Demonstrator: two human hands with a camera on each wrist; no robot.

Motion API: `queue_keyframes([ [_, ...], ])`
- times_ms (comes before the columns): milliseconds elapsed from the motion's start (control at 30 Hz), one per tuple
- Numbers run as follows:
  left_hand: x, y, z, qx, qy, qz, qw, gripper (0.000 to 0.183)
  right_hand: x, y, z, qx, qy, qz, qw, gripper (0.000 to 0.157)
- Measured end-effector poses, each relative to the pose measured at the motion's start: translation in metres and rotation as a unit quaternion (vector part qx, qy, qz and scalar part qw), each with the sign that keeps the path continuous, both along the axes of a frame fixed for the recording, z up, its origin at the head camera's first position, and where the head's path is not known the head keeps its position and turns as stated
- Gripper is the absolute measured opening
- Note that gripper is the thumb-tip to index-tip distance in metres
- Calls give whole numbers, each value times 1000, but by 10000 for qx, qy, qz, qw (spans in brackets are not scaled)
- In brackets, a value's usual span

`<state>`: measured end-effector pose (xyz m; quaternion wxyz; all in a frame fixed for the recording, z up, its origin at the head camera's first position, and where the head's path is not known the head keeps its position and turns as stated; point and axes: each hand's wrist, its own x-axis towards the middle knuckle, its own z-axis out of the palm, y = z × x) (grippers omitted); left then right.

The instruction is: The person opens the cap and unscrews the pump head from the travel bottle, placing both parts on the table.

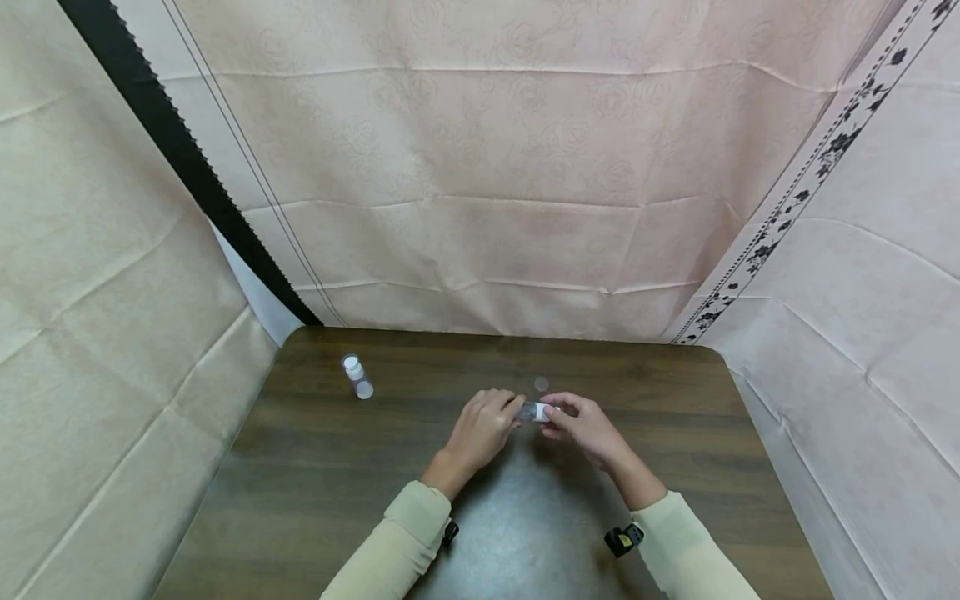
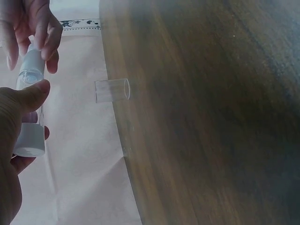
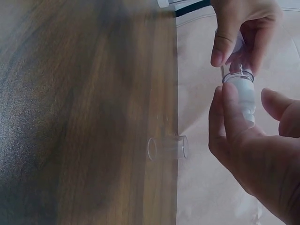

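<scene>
Near the middle of the table, my left hand grips the body of a small clear pump bottle with a white base. My right hand has its fingers curled about the bottle's white pump top. In the right wrist view the right thumb stands a little off that top, while the fingers touch its other side. The bottle is held lying roughly sideways between both hands. Just beyond them, a clear cylindrical cap lies on the table. Part of the bottle's body is hidden behind the left fingers.
A second small bottle with white ends is at the back left of the brown wooden table. Pale cloths hang behind the table and at both sides. A dark band runs down the left cloth.
</scene>
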<state>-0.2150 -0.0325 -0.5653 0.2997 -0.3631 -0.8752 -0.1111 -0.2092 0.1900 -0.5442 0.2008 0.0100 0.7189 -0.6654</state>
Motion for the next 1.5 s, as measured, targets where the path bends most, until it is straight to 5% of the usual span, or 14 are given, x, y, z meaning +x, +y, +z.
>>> queue_keyframes([
  [633, 1, 1, -1, 99, -319, 91, 9994, 38, 1, -3, -3, 567, 776, -255, 9950, 26],
  [1500, 1, 2, 5, 626, -799, 41, 9948, 40, 4, -3, -7, 551, 1404, -408, 9877, 27],
])
